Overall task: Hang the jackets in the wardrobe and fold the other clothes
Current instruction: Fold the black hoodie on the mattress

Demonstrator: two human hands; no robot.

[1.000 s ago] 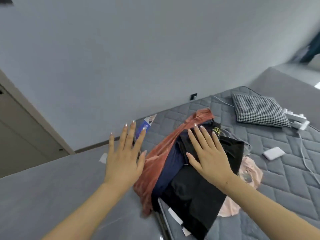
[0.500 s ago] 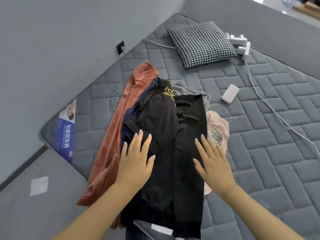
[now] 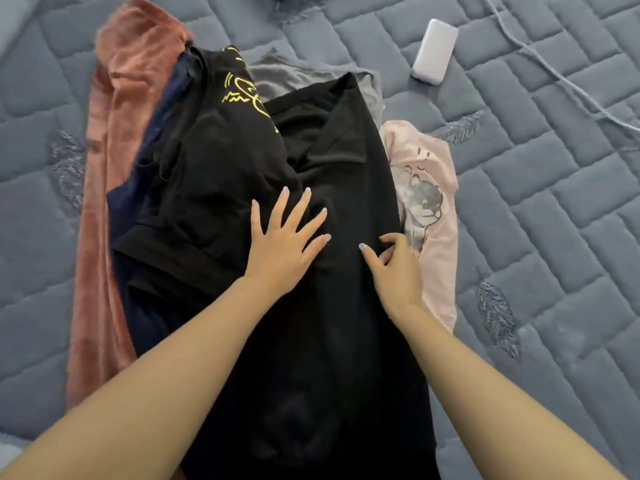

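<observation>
Lying lengthwise down the middle of a heap of clothes on the quilted mattress [image 3: 554, 220], a plain black garment [image 3: 346, 306] is pressed flat by the left hand [image 3: 282, 245], fingers spread, while its right-hand edge is pinched by the curled fingers of the right hand [image 3: 394, 271]. A black shirt with yellow print [image 3: 214, 161], a navy piece [image 3: 145, 174] and a rust-coloured garment [image 3: 104, 202] are overlapped to its left, a grey one [image 3: 304, 76] beyond and a pink one [image 3: 429, 209] to its right. Bare quilting is seen right of the heap, with a white box [image 3: 434, 51] and a white cable [image 3: 561, 88] toward the far right corner.
</observation>
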